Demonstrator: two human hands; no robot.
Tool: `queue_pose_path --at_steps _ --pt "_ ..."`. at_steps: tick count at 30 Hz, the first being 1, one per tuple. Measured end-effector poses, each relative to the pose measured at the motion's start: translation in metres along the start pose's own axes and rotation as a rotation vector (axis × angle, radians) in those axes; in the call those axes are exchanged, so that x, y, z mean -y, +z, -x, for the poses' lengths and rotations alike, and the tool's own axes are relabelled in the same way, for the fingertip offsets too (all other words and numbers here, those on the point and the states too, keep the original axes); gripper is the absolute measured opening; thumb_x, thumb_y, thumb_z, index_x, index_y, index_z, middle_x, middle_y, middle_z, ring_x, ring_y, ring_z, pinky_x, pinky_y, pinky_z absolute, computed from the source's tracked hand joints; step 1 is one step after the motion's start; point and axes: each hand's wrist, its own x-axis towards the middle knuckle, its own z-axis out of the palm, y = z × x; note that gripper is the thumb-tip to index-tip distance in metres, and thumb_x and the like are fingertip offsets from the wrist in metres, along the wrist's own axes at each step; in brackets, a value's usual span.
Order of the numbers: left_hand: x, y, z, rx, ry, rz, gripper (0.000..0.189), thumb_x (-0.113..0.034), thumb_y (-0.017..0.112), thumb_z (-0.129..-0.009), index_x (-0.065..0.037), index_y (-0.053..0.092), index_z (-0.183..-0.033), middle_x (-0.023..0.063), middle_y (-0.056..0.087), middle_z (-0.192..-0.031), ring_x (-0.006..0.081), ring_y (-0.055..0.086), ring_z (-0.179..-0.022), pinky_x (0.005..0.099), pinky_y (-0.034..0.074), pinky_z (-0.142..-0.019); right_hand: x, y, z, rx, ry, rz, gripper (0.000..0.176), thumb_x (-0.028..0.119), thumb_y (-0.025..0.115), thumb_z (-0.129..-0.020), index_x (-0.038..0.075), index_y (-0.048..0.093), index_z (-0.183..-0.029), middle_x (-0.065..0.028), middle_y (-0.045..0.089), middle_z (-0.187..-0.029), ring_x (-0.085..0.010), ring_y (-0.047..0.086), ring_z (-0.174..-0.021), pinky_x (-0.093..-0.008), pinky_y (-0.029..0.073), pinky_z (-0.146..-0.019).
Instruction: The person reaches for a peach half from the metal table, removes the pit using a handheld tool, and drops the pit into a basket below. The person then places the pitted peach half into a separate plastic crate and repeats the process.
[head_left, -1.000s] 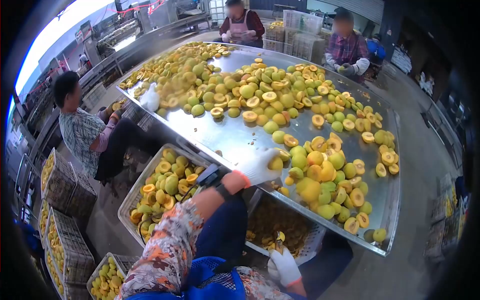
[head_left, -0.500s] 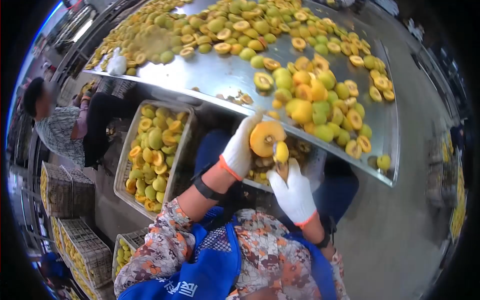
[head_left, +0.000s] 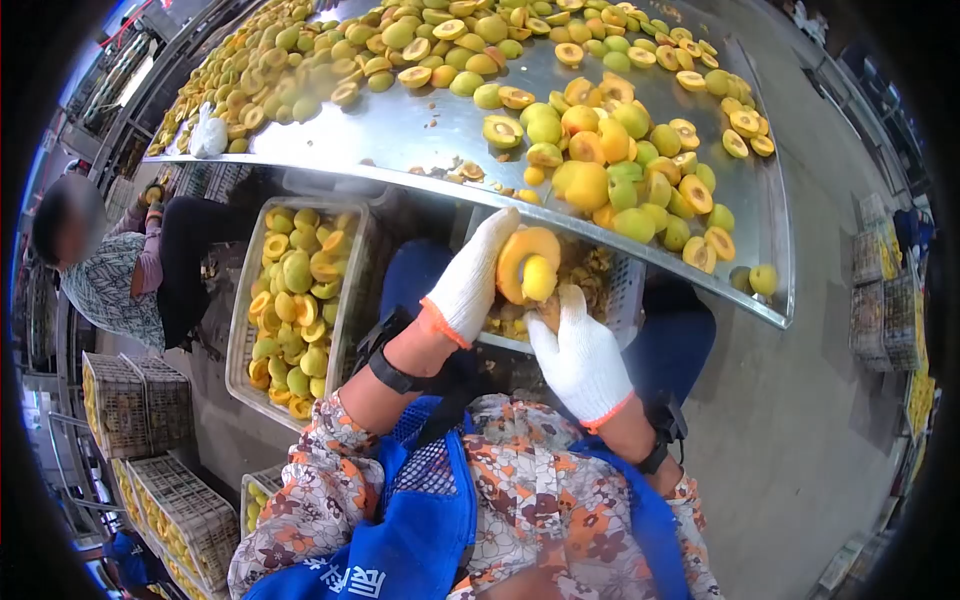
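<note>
Nearest, white Chinese characters (head_left: pixel 350 580) are printed on the blue garment (head_left: pixel 425 515). Beyond, a tool handle (head_left: pixel 546 316) is clasped by the right hand (head_left: pixel 588 375); a fruit half (head_left: pixel 514 262) is gripped around its outer edge by the left hand (head_left: pixel 472 285), fingers curled. Farther off, fruit (head_left: pixel 630 150) is heaped on a metal table (head_left: pixel 345 140).

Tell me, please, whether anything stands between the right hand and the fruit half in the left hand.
A small yellow piece does: in this view it overlaps the lower right of the fruit half, toward the right hand. The brownish tool held in that hand, mostly hidden, lies there too; nothing else visible intervenes.
</note>
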Motion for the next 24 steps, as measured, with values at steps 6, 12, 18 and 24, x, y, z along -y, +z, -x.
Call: queue_pose_path --at_steps 6,12,18,24 --pt "0.005 -0.023 0.002 0.107 0.04 -0.462 0.043 -0.04 0.046 -0.108 -0.005 0.055 -0.131 0.0101 0.066 -0.111 0.0175 0.064 -0.093 0.0291 0.051 -0.079 -0.002 0.002 0.008 0.022 0.014 0.02 0.034 0.024 0.065 -0.097 -0.002 0.051 -0.113 -0.024 0.064 -0.068 -0.0444 0.067 -0.063 -0.0499 0.055 -0.054" --pt "0.023 -0.05 -0.026 0.275 0.505 -0.909 0.044 -0.041 0.045 -0.107 -0.005 0.057 -0.131 0.0121 0.066 -0.112 0.0179 0.065 -0.09 0.0284 0.051 -0.073 -0.012 0.007 0.016 0.067 0.035 0.004 0.032 0.026 0.062 -0.099 -0.001 0.051 -0.112 -0.0246 0.063 -0.068 -0.0447 0.066 -0.064 -0.0509 0.054 -0.054" --pt "-0.034 -0.01 -0.003 0.222 -0.245 -0.742 0.055 -0.055 0.047 -0.104 -0.005 0.064 -0.12 0.0081 0.071 -0.096 0.0152 0.067 -0.061 0.0244 0.052 -0.05 -0.01 0.006 0.017 0.133 0.056 -0.011 0.032 0.027 0.06 -0.1 0.0 0.049 -0.112 -0.026 0.064 -0.07 -0.0466 0.067 -0.067 -0.054 0.055 -0.057" --pt "0.001 -0.017 -0.009 0.222 -0.219 -0.391 0.056 -0.055 0.048 -0.105 -0.003 0.063 -0.122 0.0102 0.071 -0.105 0.0169 0.07 -0.08 0.0272 0.056 -0.066 -0.016 0.007 0.01 0.148 0.133 -0.092 0.034 0.027 0.062 -0.099 -0.001 0.049 -0.114 -0.0298 0.065 -0.075 -0.0493 0.066 -0.071 -0.0558 0.054 -0.058"
